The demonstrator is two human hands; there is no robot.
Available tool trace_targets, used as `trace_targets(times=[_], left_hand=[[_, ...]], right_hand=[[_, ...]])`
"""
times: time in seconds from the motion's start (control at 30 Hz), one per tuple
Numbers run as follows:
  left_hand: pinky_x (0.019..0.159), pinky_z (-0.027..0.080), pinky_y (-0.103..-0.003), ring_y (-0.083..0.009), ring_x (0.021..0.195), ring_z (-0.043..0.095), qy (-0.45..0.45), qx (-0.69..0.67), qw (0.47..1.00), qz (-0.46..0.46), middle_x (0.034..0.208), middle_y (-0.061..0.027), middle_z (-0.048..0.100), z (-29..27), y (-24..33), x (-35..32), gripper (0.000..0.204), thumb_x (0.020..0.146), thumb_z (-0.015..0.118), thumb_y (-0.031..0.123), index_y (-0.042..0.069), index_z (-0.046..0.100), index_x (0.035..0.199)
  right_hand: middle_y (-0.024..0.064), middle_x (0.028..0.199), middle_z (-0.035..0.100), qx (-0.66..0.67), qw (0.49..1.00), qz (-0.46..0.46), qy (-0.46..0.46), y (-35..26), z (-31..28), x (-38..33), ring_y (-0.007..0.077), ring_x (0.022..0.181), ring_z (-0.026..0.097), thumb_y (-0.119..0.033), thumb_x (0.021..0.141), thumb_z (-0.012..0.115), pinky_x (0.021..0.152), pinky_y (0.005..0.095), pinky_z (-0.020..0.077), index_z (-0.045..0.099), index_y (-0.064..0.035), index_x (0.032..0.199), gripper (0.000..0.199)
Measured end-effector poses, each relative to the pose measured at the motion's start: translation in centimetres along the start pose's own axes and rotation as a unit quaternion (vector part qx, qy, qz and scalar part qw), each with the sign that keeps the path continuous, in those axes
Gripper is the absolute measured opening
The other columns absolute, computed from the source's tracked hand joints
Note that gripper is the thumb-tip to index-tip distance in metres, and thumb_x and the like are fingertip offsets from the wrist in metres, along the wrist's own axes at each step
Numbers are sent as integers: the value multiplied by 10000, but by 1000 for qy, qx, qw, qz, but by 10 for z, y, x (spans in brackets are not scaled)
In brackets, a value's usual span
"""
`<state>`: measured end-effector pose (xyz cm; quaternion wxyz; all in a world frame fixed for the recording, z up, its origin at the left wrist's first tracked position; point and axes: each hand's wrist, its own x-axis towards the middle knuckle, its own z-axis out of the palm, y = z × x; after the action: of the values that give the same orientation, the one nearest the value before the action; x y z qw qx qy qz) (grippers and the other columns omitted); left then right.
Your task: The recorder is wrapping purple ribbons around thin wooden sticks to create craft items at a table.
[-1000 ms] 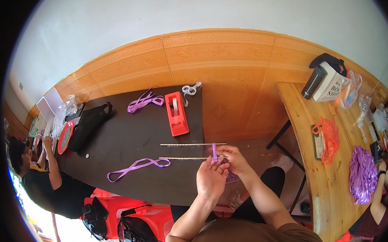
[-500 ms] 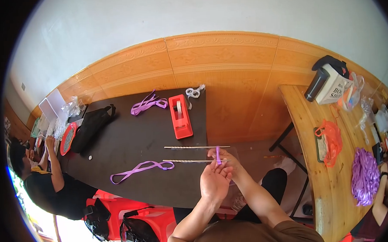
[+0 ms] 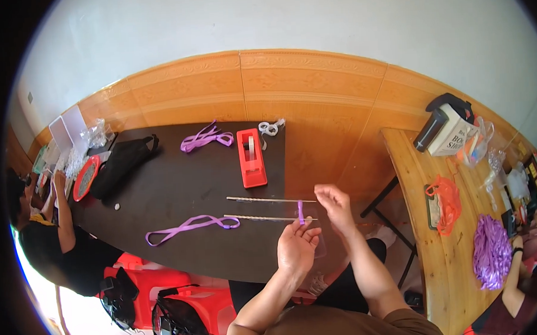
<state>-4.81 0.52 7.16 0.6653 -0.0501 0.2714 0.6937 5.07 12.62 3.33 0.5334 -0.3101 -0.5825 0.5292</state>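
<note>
Dark surface (image 3: 179, 189) against an orange-panelled wall, white wall above; a 2nd wooden surface (image 3: 429, 220) stands to the right, open floor between them. On the dark top: 2 thin sticks (image 3: 264, 199) reaching its right edge, 2 purple ribbon loops (image 3: 190, 226), 1 red tape dispenser (image 3: 251, 158), 1 black bag (image 3: 121, 165). Left hand (image 3: 297, 250) grip pinches a short purple ribbon strip (image 3: 300, 211) over the nearer stick; right hand (image 3: 336, 206) hangs just beside, fingers loosely curled, holding nothing visible.
</note>
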Motion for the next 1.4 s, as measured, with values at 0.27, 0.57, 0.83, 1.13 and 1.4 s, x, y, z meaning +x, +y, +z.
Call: trace_targets(times=[0.27, 0.57, 0.83, 1.13, 1.4], left_hand=[[744, 416, -329, -242, 831, 544, -11, -18, 1000, -6, 1020, -72, 546, -8, -3, -1, 205, 879, 438, 164, 52, 490, 1043], [772, 404, -317, -205, 849, 556, -50, 8, 999, -6, 1004, -36, 568, -11, -3, 0, 207, 882, 435, 152, 82, 500, 1066], [770, 398, -311, -191, 841, 558, -63, 14, 998, -4, 1016, -23, 563, -13, -3, 2, 210, 881, 449, 171, 81, 505, 1062], [770, 400, -317, -216, 852, 555, -49, 13, 999, -6, 1041, -44, 560, -12, -2, 1, 217, 878, 454, 147, 70, 499, 1076], [761, 409, -324, -230, 843, 564, -44, 6, 999, -11, 1055, -54, 567, -16, -3, 4, 172, 883, 456, 151, 80, 485, 1037]], right_hand=[[145, 1471, 206, -517, 739, -92, -423, -100, 50, 45, 373, 1336, 174, -242, 881, 531, 971, 628, 222, 664, -143, 916, 170], [174, 1480, 182, -631, 582, 19, -512, -94, 77, 52, 370, 1355, 138, -191, 825, 546, 983, 620, 214, 662, -118, 917, 165], [159, 1470, 213, -594, 608, 36, -526, -93, 71, 62, 353, 1339, 157, -175, 808, 545, 958, 615, 224, 590, -115, 787, 77], [138, 1469, 228, -453, 733, 34, -507, -77, 32, 61, 337, 1332, 171, -235, 853, 556, 1024, 545, 180, 598, -141, 805, 114], [122, 1473, 236, -295, 844, -10, -447, -48, 0, 49, 303, 1350, 190, -130, 848, 603, 1063, 452, 188, 618, -141, 824, 31]])
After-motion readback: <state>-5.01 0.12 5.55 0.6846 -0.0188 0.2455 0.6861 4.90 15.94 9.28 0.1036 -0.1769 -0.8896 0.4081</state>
